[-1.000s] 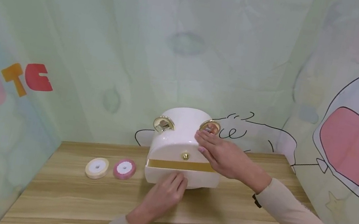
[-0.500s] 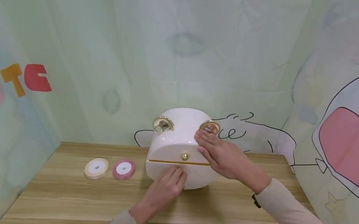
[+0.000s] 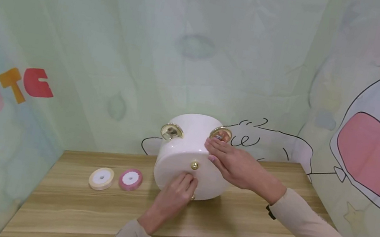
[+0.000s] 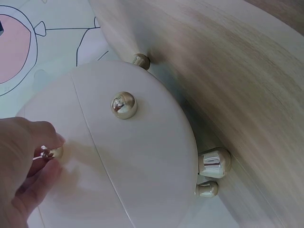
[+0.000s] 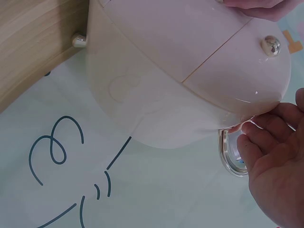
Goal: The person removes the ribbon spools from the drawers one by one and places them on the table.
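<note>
A glossy white rounded box (image 3: 189,155), shaped like an alarm clock with two gold bells, stands at the back of the table. Its drawer fronts lie flush, split by thin seams in the left wrist view. My left hand (image 3: 176,194) is at the middle drawer, thumb and fingers pinching its small gold knob (image 4: 58,152). Another gold knob (image 4: 124,105) shows on the bottom drawer, and an upper knob (image 3: 195,165) sits above the hand. With straight fingers my right hand (image 3: 239,165) rests on the box's upper right, near the right bell (image 3: 223,133).
Left of the box lie a pink ribbon roll (image 3: 131,179) and a cream ribbon roll (image 3: 101,178) on the wooden table (image 3: 81,218). Printed cloth (image 3: 140,54) rises close behind the box. Short gold feet (image 4: 214,163) hold the box up.
The middle drawer, pulled partly out a second ago, has slid inward until its front is flush. My left hand has moved forward with it; the right hand keeps its place on top.
</note>
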A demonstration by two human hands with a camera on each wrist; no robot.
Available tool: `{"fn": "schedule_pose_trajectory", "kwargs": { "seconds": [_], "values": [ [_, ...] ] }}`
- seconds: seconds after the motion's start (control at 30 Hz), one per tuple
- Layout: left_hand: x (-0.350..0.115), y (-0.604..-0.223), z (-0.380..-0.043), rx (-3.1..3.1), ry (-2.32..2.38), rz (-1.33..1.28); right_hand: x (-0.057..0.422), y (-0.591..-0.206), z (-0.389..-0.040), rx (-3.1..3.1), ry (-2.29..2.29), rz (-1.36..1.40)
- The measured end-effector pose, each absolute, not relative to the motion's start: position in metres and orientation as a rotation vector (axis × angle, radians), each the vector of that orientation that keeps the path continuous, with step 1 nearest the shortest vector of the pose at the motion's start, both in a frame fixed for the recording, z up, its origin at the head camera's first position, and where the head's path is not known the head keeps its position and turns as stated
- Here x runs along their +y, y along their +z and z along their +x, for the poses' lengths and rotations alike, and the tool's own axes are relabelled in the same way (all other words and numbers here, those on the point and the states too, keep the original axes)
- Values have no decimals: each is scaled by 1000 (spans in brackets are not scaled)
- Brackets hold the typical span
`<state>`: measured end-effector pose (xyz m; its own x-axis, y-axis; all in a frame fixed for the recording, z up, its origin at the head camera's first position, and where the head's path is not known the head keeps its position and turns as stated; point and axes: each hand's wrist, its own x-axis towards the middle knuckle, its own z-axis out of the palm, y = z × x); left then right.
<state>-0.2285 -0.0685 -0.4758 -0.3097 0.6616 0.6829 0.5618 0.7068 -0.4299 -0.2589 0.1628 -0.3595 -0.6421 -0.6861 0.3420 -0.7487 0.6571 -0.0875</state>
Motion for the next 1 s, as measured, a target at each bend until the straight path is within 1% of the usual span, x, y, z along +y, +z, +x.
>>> {"fn": "schedule_pose_trajectory", "kwargs": {
  "seconds": [1.0],
  "values": [
    [-77, -476, -224, -1943, 140, -951, 162, -360, -257, -2605, 320, 1143]
  ]
}}
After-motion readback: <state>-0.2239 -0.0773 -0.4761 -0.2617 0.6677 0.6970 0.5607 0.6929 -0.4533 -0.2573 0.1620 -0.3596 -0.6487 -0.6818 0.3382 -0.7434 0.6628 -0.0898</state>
